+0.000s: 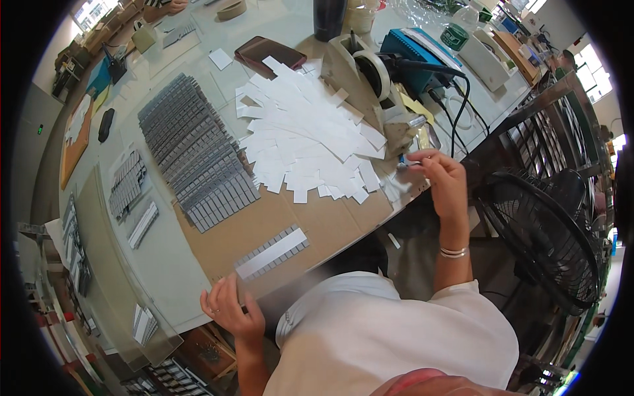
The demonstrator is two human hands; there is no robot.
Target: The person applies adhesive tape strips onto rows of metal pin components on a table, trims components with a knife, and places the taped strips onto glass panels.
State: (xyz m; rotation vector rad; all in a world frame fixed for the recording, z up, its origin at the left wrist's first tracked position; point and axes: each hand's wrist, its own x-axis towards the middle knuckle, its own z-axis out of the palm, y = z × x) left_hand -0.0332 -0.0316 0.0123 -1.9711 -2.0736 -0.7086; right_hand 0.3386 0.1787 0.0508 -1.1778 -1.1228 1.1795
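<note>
My left hand (231, 309) is at the front edge of the table, its fingers loosely bent and apart, with nothing visible in them. Just beyond its fingertips lies a white paper strip (274, 254) on top of a row of small grey rectangular pieces (296, 231), on a sheet of brown cardboard (330, 221). At the right, my right hand (441, 177) pinches thumb and forefinger together near the front of a beige tape dispenser (396, 135). Something small and dark shows by those fingertips, too blurred to name.
Left of a heap of white paper strips (297, 132) lie stacked rows of grey pieces (191, 145). A brown phone-like case (271, 54), a dark cup (328, 20) and a blue box (416, 59) stand behind. A black fan (538, 237) is close to my right arm.
</note>
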